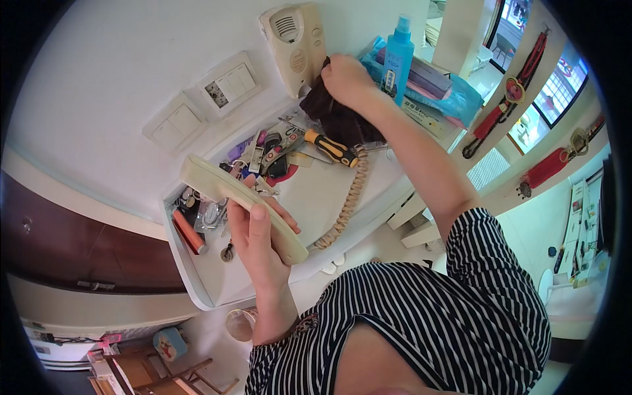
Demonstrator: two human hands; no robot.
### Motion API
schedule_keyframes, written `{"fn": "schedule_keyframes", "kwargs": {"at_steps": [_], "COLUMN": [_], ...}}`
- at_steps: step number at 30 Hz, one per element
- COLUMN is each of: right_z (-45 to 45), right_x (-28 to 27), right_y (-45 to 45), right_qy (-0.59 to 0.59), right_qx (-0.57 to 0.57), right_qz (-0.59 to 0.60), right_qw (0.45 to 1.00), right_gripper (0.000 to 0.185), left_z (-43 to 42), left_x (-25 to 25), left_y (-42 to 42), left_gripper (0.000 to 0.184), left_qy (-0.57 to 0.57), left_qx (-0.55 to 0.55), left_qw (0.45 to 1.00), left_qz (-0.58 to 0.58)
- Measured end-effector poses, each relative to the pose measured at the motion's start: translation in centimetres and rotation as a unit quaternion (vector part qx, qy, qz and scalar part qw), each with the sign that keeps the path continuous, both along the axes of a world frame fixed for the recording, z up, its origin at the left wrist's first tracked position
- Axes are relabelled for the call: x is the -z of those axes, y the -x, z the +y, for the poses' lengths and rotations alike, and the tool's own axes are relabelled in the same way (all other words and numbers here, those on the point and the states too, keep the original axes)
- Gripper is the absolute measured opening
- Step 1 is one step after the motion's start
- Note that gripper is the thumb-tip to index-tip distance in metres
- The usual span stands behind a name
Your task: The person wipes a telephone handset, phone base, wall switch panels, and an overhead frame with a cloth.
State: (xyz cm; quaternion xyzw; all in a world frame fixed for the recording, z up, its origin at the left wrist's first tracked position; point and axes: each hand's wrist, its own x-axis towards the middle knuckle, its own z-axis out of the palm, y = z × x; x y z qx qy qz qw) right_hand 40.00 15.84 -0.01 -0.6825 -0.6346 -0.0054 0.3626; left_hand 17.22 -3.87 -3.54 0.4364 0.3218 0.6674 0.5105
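Observation:
My left hand (253,230) is wrapped round a cream telephone handset (230,191), tilted above the white tray-like shelf (322,191). A coiled beige cord (352,197) runs from the handset's lower end up across the shelf. My right hand (349,80) grips a dark brown cloth (336,118) at its top edge, its fingers partly hidden. The cloth hangs against the lower part of the wall-mounted intercom base (296,49) and lies over the shelf's back. Just below the cloth is a yellow and black screwdriver (331,147).
Keys and small items (270,155) crowd the shelf's back left, with an orange tube (189,232) at its left end. A blue spray bottle (397,62) and a blue packet (457,99) stand right of my right hand. Switch plates (230,82) are on the wall; red tassels (510,92) hang at right.

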Motion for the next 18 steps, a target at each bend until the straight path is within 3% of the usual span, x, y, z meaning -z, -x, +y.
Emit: {"fn": "schedule_keyframes", "kwargs": {"at_steps": [6, 7, 10, 12, 13, 15, 18], "right_z": [-2.2, -2.2, -2.8, -3.2, -3.1, -2.7, -2.3], "right_x": [-1.2, -0.8, -1.0, -1.4, -1.8, -2.4, -1.6], "right_y": [1.8, 2.6, 2.4, 1.4, 1.2, 1.2, 1.9], "right_qy": [0.147, 0.127, 0.142, 0.016, 0.016, -0.283, -0.227], "right_qx": [-0.067, -0.101, -0.078, -0.086, -0.087, -0.059, -0.058], "right_qz": [-0.126, -0.171, -0.090, -0.003, -0.005, 0.037, 0.027], "right_qw": [0.979, 0.972, 0.983, 0.996, 0.996, 0.956, 0.972], "right_gripper": [0.033, 0.031, 0.034, 0.034, 0.034, 0.025, 0.024], "left_z": [0.0, 0.0, -0.3, 0.1, 0.0, -0.2, -0.1], "left_x": [0.1, 0.0, 0.0, -0.1, -0.1, 0.0, 0.1], "left_y": [0.0, -0.1, 0.2, 0.1, 0.0, 0.0, 0.1], "left_gripper": [0.065, 0.065, 0.066, 0.066, 0.066, 0.066, 0.065], "left_qy": [-0.010, -0.008, -0.002, -0.004, -0.005, 0.000, 0.001], "left_qx": [0.014, 0.009, 0.006, 0.004, 0.003, 0.002, -0.002], "left_qw": [1.000, 1.000, 1.000, 1.000, 1.000, 1.000, 1.000], "left_qz": [0.004, 0.005, 0.013, 0.008, 0.012, 0.021, 0.013]}}
